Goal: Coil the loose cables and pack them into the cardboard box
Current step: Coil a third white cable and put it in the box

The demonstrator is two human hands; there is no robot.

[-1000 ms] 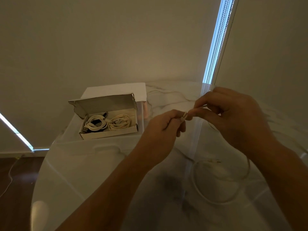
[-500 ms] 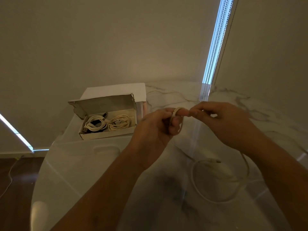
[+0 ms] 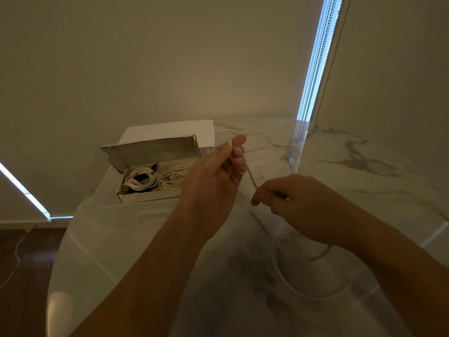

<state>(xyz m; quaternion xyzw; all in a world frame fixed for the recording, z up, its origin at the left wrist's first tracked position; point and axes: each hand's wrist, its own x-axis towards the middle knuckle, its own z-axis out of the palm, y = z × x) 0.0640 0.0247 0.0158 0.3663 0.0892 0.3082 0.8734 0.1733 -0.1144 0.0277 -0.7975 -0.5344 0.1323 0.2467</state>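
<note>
A white cable [image 3: 251, 177] stretches between my two hands above the marble table. My left hand [image 3: 218, 173] is raised, palm toward me, pinching the cable's end between thumb and fingers. My right hand [image 3: 291, 203] sits lower and to the right, closed around the same cable; the rest falls into a loose loop [image 3: 286, 276] on the table below it. The open cardboard box [image 3: 150, 198] stands left of my left hand, lid up, with two coiled white cables [image 3: 155, 181] inside.
A second thin cable [image 3: 267, 139] trails across the far part of the marble table [image 3: 364, 166]. A white sheet [image 3: 170, 131] lies behind the box. Walls and a blind close off the back; wooden floor lies lower left past the rounded table edge.
My hands have come apart: the left rose toward the box holding the cable end, the right dropped down and right, and a straight stretch of cable now runs between them.
</note>
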